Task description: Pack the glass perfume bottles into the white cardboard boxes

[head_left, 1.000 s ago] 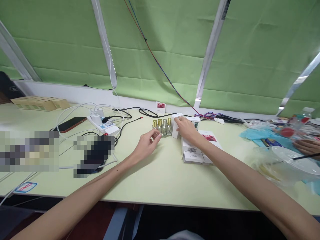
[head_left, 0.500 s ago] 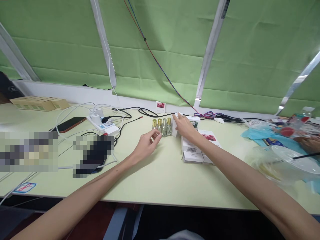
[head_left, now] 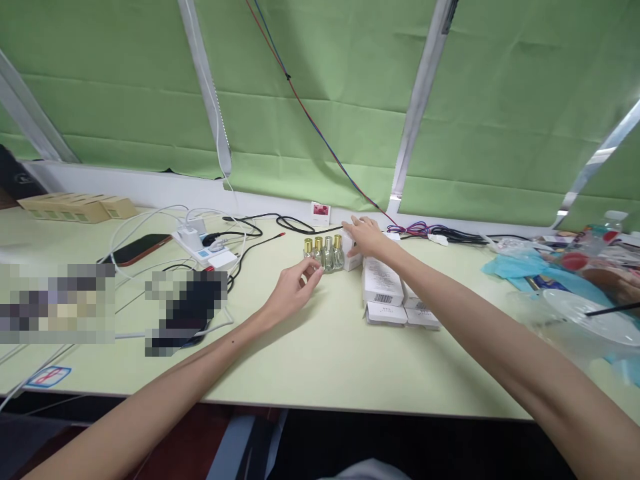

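Note:
Several small clear glass bottles (head_left: 329, 257) with gold and silver caps stand in a tight row on the table. My left hand (head_left: 296, 285) is just in front of their left end, fingers loosely curved, with a gap between thumb and index finger and nothing visible between them. A small white box (head_left: 353, 260) stands right beside the row. Over its top, my right hand (head_left: 367, 237) has its fingers spread; whether they touch it I cannot tell. Under the right wrist lie more white boxes (head_left: 383, 283), one with a barcode, partly hidden by the forearm.
A power strip (head_left: 200, 248) with plugs and tangled cables sits left, near a phone (head_left: 143, 249). Yellowish boxes (head_left: 75, 208) are at the far left. On the right are a plastic cup lid (head_left: 590, 317), a blue plastic sheet (head_left: 520, 267) and clutter. A small pictured card (head_left: 321, 213) leans at the back.
My right hand has shifted slightly back, its fingers spreading above the white box. The pictured boxes under that arm are now mostly covered. My left hand stays in place.

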`<state>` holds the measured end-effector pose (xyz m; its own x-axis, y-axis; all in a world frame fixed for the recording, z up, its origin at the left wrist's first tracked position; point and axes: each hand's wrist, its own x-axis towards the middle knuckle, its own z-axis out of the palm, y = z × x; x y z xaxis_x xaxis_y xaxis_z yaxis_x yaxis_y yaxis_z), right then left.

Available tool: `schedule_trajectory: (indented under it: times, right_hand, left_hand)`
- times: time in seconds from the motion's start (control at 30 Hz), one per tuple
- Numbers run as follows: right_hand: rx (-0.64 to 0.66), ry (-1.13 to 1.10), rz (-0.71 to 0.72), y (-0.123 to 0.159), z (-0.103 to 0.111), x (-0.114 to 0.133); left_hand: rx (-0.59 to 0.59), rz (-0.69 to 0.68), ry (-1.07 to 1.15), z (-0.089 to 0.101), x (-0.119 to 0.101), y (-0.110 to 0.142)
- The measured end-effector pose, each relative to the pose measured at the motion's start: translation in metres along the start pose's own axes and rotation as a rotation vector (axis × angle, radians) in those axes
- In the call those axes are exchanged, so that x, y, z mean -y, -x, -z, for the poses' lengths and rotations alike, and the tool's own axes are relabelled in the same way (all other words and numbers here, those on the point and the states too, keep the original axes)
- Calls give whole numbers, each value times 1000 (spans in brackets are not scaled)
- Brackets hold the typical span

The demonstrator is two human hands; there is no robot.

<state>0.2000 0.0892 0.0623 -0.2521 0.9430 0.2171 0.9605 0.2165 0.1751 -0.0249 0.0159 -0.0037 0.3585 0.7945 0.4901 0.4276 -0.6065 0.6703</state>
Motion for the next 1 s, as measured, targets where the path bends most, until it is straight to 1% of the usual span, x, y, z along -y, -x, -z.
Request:
schedule_trajectory:
  times: [0.03,0.1,0.2,0.37,0.53,0.77,1.0]
  right_hand:
    - [21,-4,30,-4,1,-3]
    - [118,-14,104,-11,2,-9]
    - [190,-40,141,-21,3,-15]
    - [171,-36,131,-27,4,-14]
    - [143,-18,89,-28,3,-9]
    - [121,-10,29,-25,0,-4]
    - [116,0,8,-22,2,-3]
  left_hand:
    - [0,1,0,0,0,0]
    - [1,4,-1,0,0,0]
    - [7,8,-3,1,-1,0]
    - [5,5,2,1,-1,0]
    - [9,0,-6,0,0,0]
    - [12,6,-6,1,-3,0]
    - [24,3,-11,2,-5,1]
